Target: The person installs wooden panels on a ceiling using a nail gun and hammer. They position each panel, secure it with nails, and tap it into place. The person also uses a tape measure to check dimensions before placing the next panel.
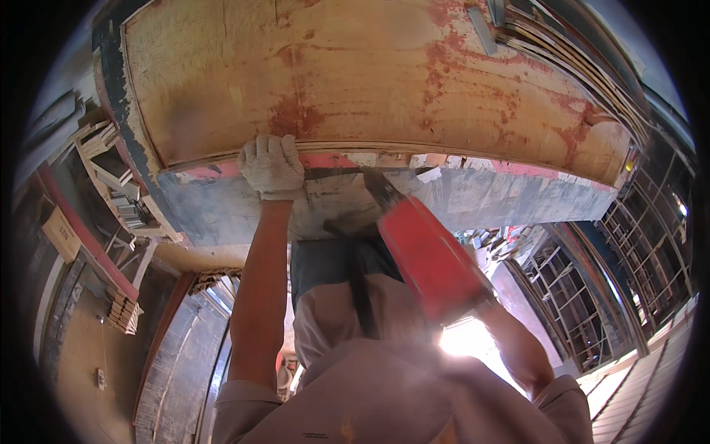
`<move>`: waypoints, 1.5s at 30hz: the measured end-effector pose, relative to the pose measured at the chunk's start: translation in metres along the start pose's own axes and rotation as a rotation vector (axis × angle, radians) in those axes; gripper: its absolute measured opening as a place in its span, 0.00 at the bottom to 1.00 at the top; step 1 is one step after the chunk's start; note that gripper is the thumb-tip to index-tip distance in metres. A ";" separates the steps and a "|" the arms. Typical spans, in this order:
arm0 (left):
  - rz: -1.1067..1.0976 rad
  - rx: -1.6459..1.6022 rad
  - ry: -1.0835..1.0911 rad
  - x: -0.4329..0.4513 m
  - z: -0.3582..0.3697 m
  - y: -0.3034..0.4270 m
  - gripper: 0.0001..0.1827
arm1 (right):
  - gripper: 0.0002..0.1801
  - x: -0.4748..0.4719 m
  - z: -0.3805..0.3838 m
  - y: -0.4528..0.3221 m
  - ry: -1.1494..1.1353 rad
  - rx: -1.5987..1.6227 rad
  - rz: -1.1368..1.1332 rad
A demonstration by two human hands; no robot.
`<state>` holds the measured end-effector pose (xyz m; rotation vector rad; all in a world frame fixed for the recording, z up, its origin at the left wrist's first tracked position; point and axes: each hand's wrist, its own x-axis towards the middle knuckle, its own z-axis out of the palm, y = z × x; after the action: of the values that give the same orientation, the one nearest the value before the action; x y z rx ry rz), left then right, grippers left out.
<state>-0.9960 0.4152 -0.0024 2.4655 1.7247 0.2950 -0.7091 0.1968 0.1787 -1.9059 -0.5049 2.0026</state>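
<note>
My left hand (272, 166), in a pale knit work glove, rests on the near edge of a plywood sheet (355, 83) with its fingers bent over that edge. The sheet is stained reddish and lies on a workbench (222, 211) whose front is grey and scuffed. My right hand (488, 302) holds the rear end of a red hand tool (427, 255); its fingers are mostly hidden behind the tool. Motion blurs the tool, so its exact kind cannot be told. Its dark narrow nose (380, 186) points at the bench front, just below the sheet's edge. A black bar or strap (359, 283) crosses before my body.
Thin wood strips (577, 66) and a grey metal piece (481, 30) lie on the bench's far right. At left, a wooden rack (119, 177) holds offcuts, and a bundle of strips (123, 313) sits lower. A metal grille (654, 222) stands right.
</note>
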 end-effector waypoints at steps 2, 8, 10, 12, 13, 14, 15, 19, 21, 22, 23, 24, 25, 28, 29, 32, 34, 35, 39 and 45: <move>0.039 -0.034 0.009 0.010 0.005 0.004 0.15 | 0.29 0.021 0.037 0.030 0.110 0.058 -0.189; -0.004 0.059 0.004 0.005 0.005 0.001 0.16 | 0.41 0.028 0.053 0.048 0.262 -1.163 -0.734; -0.038 0.155 -0.076 0.007 0.003 0.000 0.17 | 0.41 0.001 0.057 0.057 0.295 -1.174 -0.758; 0.003 0.170 -0.059 -0.001 0.004 -0.003 0.18 | 0.40 -0.028 0.041 0.064 0.340 -1.226 -0.768; 0.070 0.139 0.030 -0.004 0.011 -0.009 0.18 | 0.39 -0.030 0.025 0.063 0.420 -1.191 -0.714; 0.015 0.100 0.024 -0.005 0.013 -0.009 0.18 | 0.39 -0.033 0.010 0.061 0.498 -1.154 -0.660; -0.028 0.065 0.004 -0.005 0.015 -0.008 0.18 | 0.38 -0.033 0.003 0.062 0.595 -1.011 -0.541; -0.020 0.081 -0.001 -0.004 0.015 -0.003 0.19 | 0.34 -0.066 -0.055 0.022 0.689 -0.530 -0.336; -0.013 0.091 0.029 -0.005 0.019 0.002 0.20 | 0.34 -0.083 -0.080 0.040 0.757 -0.604 -0.286; 0.003 0.092 0.074 -0.004 0.018 -0.002 0.20 | 0.33 -0.091 -0.088 0.050 0.750 -0.637 -0.345; 0.017 0.091 0.119 -0.002 0.022 -0.001 0.20 | 0.33 -0.099 -0.096 0.060 0.733 -0.641 -0.325; 0.017 0.105 0.110 -0.004 0.026 -0.004 0.19 | 0.33 -0.102 -0.102 0.073 0.702 -0.638 -0.315; 0.028 0.127 0.098 -0.004 0.029 -0.008 0.18 | 0.33 -0.106 -0.104 0.089 0.671 -0.622 -0.305; 0.063 0.360 -0.089 -0.002 0.050 -0.058 0.17 | 0.30 -0.113 -0.121 0.146 0.554 -0.575 -0.263; 0.076 0.470 -0.204 -0.011 0.048 -0.077 0.18 | 0.29 -0.121 -0.121 0.161 0.529 -0.534 -0.251; -0.031 0.658 0.050 -0.030 0.036 -0.026 0.31 | 0.24 -0.162 -0.119 0.207 0.592 -0.424 -0.215; -0.349 0.612 0.011 -0.057 0.050 0.034 0.39 | 0.18 -0.191 -0.117 0.239 0.659 -0.439 -0.073; -0.553 0.346 0.055 -0.063 0.054 0.085 0.42 | 0.16 -0.202 -0.116 0.253 0.679 -0.414 0.018; -0.488 0.331 0.059 -0.114 0.053 0.244 0.43 | 0.16 -0.233 -0.117 0.319 0.741 -0.270 0.297; 0.717 -0.690 -0.610 -0.160 -0.011 0.373 0.25 | 0.07 -0.227 -0.157 0.415 0.806 -0.157 0.342</move>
<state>-0.7104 0.1360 0.0704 2.1825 0.3743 0.1301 -0.5388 -0.2714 0.1771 -2.7990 -0.1164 1.1795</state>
